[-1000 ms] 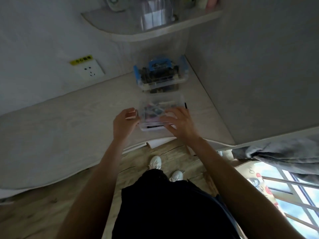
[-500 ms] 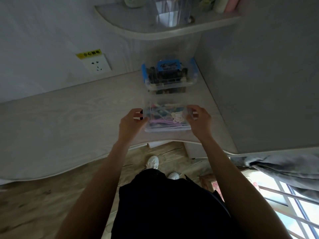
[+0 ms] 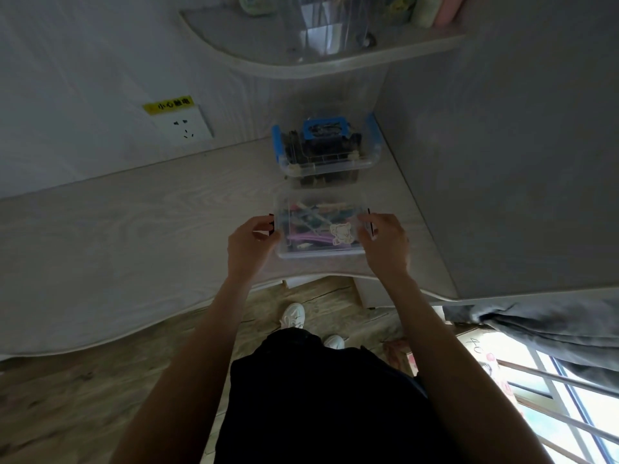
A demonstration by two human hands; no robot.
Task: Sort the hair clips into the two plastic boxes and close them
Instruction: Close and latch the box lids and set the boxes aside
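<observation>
A clear plastic box (image 3: 320,254) with its lid on sits near the desk's front edge, and colourful hair clips (image 3: 315,226) show through it. My left hand (image 3: 249,244) grips the black latch on the box's left side. My right hand (image 3: 385,242) grips the black latch on its right side. Behind it, against the wall corner, stands a second clear box (image 3: 330,162) with blue latches and a blue handle, closed, with dark hair clips inside.
The pale wood desk (image 3: 134,229) stretches to the left. A wall socket (image 3: 186,127) with a yellow label is on the back wall. A curved shelf (image 3: 301,58) with containers hangs overhead. A grey panel (image 3: 502,162) bounds the right side.
My right hand slid off the lid top to the box's right side latch. My left hand stayed at the left latch. The camera view shifted slightly.
</observation>
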